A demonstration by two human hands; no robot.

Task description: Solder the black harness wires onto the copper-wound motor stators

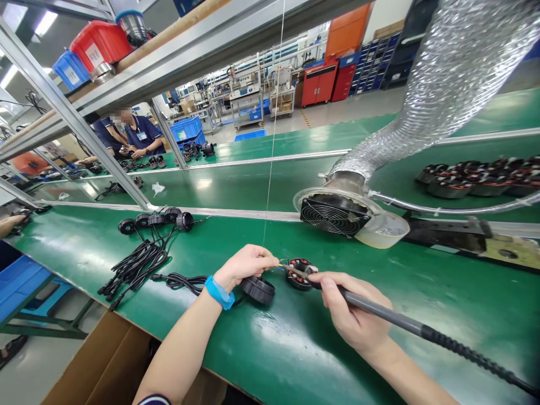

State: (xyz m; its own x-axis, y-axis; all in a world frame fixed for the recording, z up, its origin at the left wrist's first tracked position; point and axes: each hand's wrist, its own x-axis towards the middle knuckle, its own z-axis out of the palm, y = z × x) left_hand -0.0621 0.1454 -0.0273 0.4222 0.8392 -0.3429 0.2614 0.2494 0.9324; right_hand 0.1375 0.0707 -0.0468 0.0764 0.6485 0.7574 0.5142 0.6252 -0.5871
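My right hand (358,306) is closed around the handle of a soldering iron (379,311), whose tip points left over a motor stator (300,274) with copper windings lying on the green bench. Between the fingertips of my left hand (248,261), which wears a blue wristband (219,292), thin coloured wires (277,264) are pinched close to the iron's tip. Just beneath that hand lies a round black housing (259,290). Its black cable (181,281) runs off to the left. Whether the tip touches the wires is too small to tell.
A fume fan (335,216) on a silver duct (405,112) stands behind the stator. More stators (476,179) are grouped at the back right. Several black housings (156,218) with bundled cables (139,261) lie left. A cardboard box (101,360) sits below the bench edge; a co-worker (141,135) is far left.
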